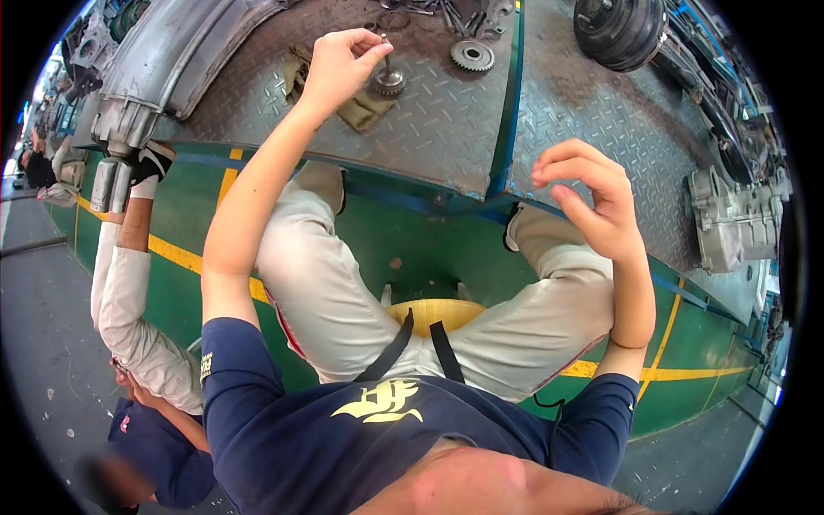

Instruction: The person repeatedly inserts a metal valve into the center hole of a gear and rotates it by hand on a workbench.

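diamond-plate table (446,129) is spanning the upper frame; a big metal housing (215,43) is sitting upper left. hands are working apart: left hand (339,69), upper centre-left, is pinching the stem top of a stemmed metal part (390,81) between thumb and fingertips; right hand (596,184), centre right, is hovering near the table edge, fingers curling loosely, thumb parted from them, holding nothing. crumpled cloth (365,110) is lying below the left hand.

stemmed part is looking rigid, solid metal, so probably weighing a fair bit for its size, mostly in the wide base. shiny stem is probably feeling slick. not seeming fragile, though a knock could be nicking the edge. stem is offering an easy pinch; base rim is probably giving a steadier hold. it's standing roughly upright at upper centre, base sitting below the left fingertips, beside the cloth; can't tell if it's touching down. right hand is hanging well apart, lower right of it.

loose gear (473,56) is lying upper centre, between the hands' sides, touching neither.
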`<state>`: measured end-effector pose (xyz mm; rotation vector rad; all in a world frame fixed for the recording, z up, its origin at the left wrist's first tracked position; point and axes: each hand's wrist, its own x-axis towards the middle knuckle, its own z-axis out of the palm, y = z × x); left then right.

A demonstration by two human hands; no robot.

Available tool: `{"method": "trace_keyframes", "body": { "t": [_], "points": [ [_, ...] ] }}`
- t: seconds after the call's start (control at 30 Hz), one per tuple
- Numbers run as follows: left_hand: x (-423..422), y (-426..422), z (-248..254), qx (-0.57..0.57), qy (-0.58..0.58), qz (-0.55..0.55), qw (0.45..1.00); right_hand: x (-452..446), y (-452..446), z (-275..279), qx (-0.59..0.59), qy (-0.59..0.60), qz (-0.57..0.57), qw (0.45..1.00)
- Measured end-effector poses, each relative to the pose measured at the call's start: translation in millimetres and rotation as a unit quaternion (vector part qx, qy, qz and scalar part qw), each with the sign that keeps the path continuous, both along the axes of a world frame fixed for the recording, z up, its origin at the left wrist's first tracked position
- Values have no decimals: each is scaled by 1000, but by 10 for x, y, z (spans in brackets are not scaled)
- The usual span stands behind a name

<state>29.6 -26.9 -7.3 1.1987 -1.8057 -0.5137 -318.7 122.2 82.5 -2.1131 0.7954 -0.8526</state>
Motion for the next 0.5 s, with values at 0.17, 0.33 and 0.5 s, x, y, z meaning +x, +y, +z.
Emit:
{"method": "trace_keyframes", "body": {
  "t": [0.17,0.33,0.5],
  "points": [
    [-11,20,14,-12,6,9,1000,-10,-8,5,0,1,2,1000],
    [-42,12,-20,-25,22,8,999,-5,-8,0,-1,-2,3,1000],
    [-52,35,-6,-26,19,11,999,3,-4,-7,5,-5,1,1000]
  ]
}}
